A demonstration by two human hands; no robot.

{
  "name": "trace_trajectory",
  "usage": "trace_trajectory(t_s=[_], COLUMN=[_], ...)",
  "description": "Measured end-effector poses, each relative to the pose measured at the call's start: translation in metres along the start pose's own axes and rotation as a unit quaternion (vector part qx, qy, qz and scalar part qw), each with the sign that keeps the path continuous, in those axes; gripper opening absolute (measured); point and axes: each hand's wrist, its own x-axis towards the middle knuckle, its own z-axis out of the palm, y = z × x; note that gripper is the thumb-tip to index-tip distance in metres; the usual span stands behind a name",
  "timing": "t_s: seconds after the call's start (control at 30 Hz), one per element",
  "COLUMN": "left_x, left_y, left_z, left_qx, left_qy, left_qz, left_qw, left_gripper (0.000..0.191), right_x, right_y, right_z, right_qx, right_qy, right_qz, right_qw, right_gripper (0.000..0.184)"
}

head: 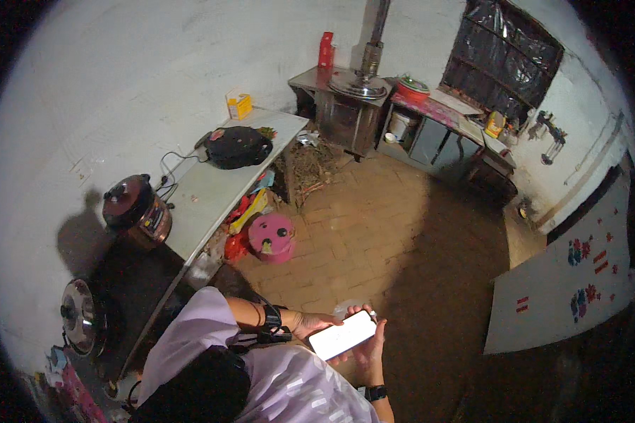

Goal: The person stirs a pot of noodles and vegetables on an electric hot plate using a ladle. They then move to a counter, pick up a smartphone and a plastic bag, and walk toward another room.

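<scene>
A smartphone [344,335] with a bright white screen is held in front of my body, over the tiled floor. My left hand [313,323] grips its near left end, with the thumb along the upper edge. The opposite end and the underside rest in my right hand [369,346], whose thumb stands up beside the phone's corner. Some fingertips show past the phone's edges; the rest are hidden behind it. A black wrist strap [273,317] circles my left wrist, and another black band [374,392] is on my right wrist.
On the left, a long table [201,185] bears an electric cooker [137,206], a black appliance [238,147] and a yellow box [239,107]. Beside it stands a pink stool [271,238]. A metal stove [344,116] and a low cabinet [428,137] line the back; a pale panel [540,301] is at right.
</scene>
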Motion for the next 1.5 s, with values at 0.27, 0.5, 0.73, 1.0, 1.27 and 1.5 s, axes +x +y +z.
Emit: trace_trajectory(t_s=[0.27,0.5,0.73,1.0,1.27,1.5], left_x=[0.036,0.07,0.129,0.191,0.282,0.396], left_y=[0.052,0.143,0.285,0.403,0.505,0.614], left_z=[-0.006,-0.046,-0.078,-0.115,-0.133,-0.114], left_qx=[-0.001,0.001,0.053,0.159,0.061,0.1], left_qy=[0.005,0.092,0.188,0.301,0.278,0.331], left_qz=[-0.04,-0.002,0.023,-0.003,0.046,0.103], left_qw=[0.999,0.996,0.98,0.94,0.957,0.933], left_gripper=[0.069,0.061,0.047,0.028,0.03,0.027], right_x=[0.025,0.096,0.168,0.247,0.302,0.368], right_y=[-0.037,-0.079,-0.167,-0.241,-0.365,-0.5], right_z=[-0.031,-0.101,-0.153,-0.239,-0.297,-0.354], right_qx=[0.008,0.028,-0.168,-0.513,-0.357,-0.329], right_qy=[0.023,0.058,0.217,0.388,0.446,0.394], right_qz=[-0.003,0.019,0.041,-0.156,-0.114,-0.063], right_qw=[1.0,0.998,0.961,0.749,0.813,0.856], right_gripper=[0.061,0.047,0.021,0.022,0.019,0.022])
